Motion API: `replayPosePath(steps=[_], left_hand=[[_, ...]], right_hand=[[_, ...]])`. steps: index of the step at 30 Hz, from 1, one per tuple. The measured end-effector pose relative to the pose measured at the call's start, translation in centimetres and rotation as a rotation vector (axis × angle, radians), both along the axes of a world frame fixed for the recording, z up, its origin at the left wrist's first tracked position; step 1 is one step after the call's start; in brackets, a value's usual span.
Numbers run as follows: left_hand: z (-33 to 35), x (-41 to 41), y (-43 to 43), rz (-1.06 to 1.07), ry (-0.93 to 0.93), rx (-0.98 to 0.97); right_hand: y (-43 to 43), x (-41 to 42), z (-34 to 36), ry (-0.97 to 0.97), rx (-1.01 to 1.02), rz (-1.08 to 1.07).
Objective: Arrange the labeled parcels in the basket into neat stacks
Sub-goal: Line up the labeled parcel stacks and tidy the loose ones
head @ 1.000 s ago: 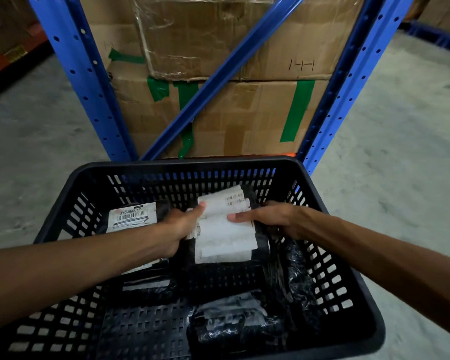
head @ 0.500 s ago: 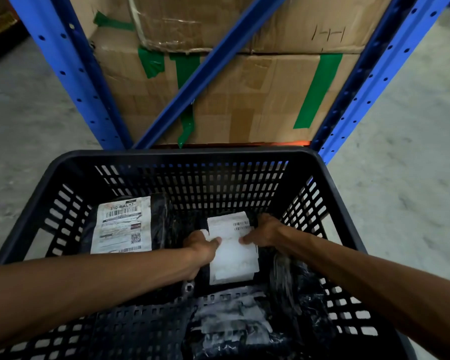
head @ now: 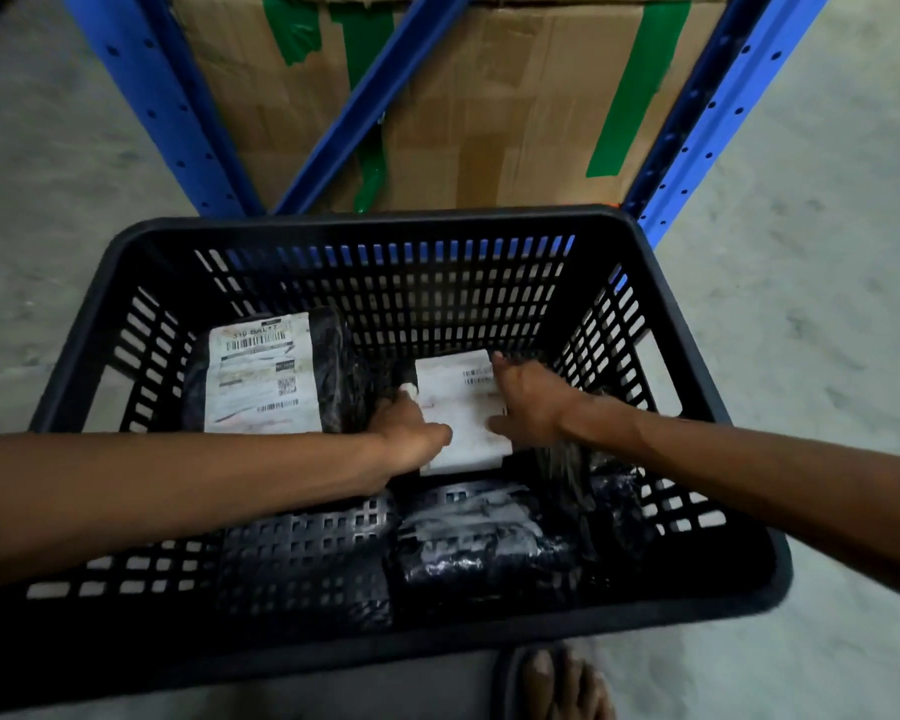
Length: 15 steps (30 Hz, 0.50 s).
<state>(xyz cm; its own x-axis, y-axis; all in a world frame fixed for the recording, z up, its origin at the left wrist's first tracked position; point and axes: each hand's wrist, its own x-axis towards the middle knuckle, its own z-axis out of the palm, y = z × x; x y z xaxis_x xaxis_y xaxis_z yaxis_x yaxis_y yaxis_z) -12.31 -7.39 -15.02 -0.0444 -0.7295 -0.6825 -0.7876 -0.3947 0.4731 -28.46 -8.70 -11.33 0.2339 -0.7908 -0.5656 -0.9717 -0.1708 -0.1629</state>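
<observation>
1. L hand (head: 411, 433) & R hand (head: 528, 402): both down in the basket (head: 365, 226), one each side of the white-labeled parcel (head: 461, 407). L fingers curled around its left edge, thumb side on top; R hand is spread flat, palm & fingers pressing the label's right side. Neither is a closed fist: L partly closed on the edge, R mostly apart and resting on it.

2. What changed: 1 s ago the parcel was held up off the pile, label bent between both hands. Half a sec ago it was lower. Now it lies flat near the far right of the basket floor, label up. Judgement: placing is about done, hands are squaring/pressing it down.

3. Meaning for task: prob. one stack spot started at back right, beside the large labeled parcel (head: 263, 374), which sits back left, label up, unmoved across the frames.

4. Outward: loose black-wrapped parcels (head: 484, 543) at front right look unsorted; likely next. Front-left floor bare.

5. Beyond: blue rack (head: 141, 96), cardboard box (head: 515, 96) w/ green tape, concrete floor (head: 827, 252).
</observation>
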Motion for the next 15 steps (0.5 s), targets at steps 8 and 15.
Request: replayPosePath(steps=[8, 15], left_hand=[[5.2, 4.7, 7.0, -0.742, 0.108, 0.226], [2.5, 6.0, 7.7, -0.840, 0.176, -0.037]], right_hand=[[6.4, -1.9, 3.0, -0.161, 0.481, 0.277], [8.4, -2.1, 1.4, -0.138, 0.386, 0.347]])
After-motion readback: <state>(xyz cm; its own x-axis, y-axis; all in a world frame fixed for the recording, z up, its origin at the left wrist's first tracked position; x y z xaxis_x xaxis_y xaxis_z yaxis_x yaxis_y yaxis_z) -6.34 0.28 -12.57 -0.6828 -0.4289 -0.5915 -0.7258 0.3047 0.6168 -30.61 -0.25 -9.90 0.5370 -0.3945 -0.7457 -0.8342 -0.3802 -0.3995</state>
